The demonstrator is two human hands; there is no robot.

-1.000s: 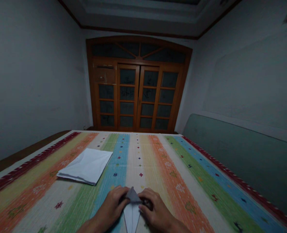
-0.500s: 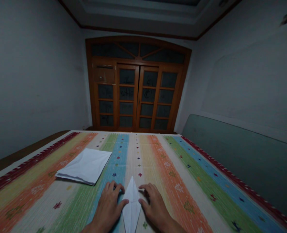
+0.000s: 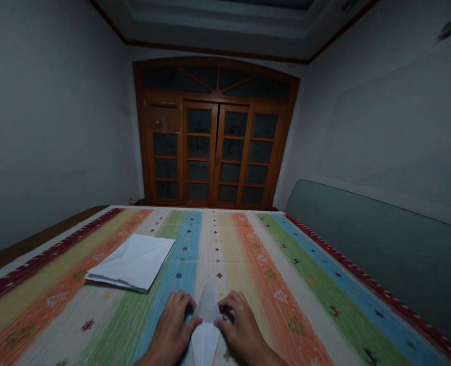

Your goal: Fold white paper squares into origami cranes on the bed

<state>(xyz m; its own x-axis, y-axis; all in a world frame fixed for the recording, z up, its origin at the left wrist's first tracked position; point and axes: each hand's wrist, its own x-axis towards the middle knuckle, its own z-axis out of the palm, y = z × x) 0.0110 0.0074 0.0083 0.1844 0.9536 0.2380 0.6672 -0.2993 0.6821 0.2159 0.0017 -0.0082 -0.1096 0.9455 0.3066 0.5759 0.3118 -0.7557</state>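
Observation:
A white folded paper (image 3: 207, 317), shaped like a long kite with its point away from me, lies on the striped mat (image 3: 271, 274) at the bottom centre. My left hand (image 3: 174, 328) presses its left edge, thumb on the paper, fingers curled. My right hand (image 3: 237, 326) presses its right edge in the same way. Both hands pinch the paper at its widest part.
A stack of white square sheets (image 3: 132, 262) lies on the mat to the left of my hands. A dark green headboard or bench (image 3: 378, 239) runs along the mat's right side. Wooden glazed doors (image 3: 214, 152) close the far wall.
A second ago the paper's tip was lifted and folded between my fingers. It then lay flat with my hands spread; now my fingers have curled in on both edges.

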